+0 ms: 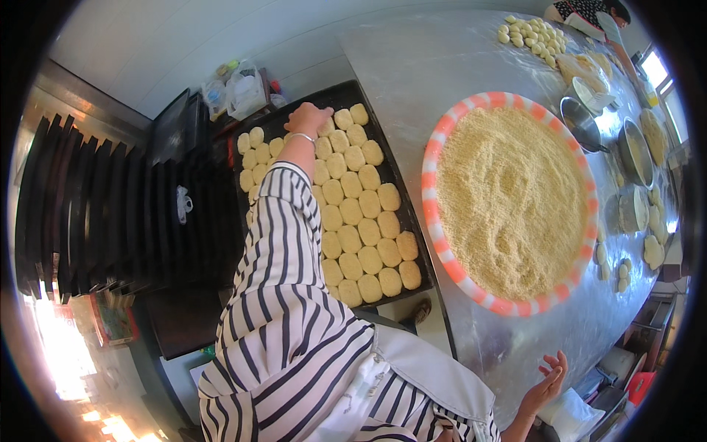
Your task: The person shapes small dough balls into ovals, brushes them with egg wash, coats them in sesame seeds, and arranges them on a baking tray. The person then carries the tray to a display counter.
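My left hand (pixel 309 119), with a bangle at the wrist, is over the far end of a black baking tray (pixel 395 132). Its fingertips are hidden, so I cannot tell whether it holds a piece. Rows of flat, oval, crumb-coated dough pieces (pixel 350 211) fill much of the tray, and my striped sleeve covers part of them. Right of the tray, a round basin with a pink and white rim (pixel 431 182) holds pale yellow crumbs (pixel 513 204). My right hand (pixel 547 381) is raised by the near edge of the metal table, palm up, fingers apart, holding nothing.
A stack of black trays (pixel 110 215) stands at left. On the metal table (pixel 397 61) are dough balls (pixel 533 36), a metal bowl (pixel 580 124) and another bowl (pixel 635 152). A person (pixel 585 16) leans over its far side. Plastic bags (pixel 243 91) lie beyond the tray.
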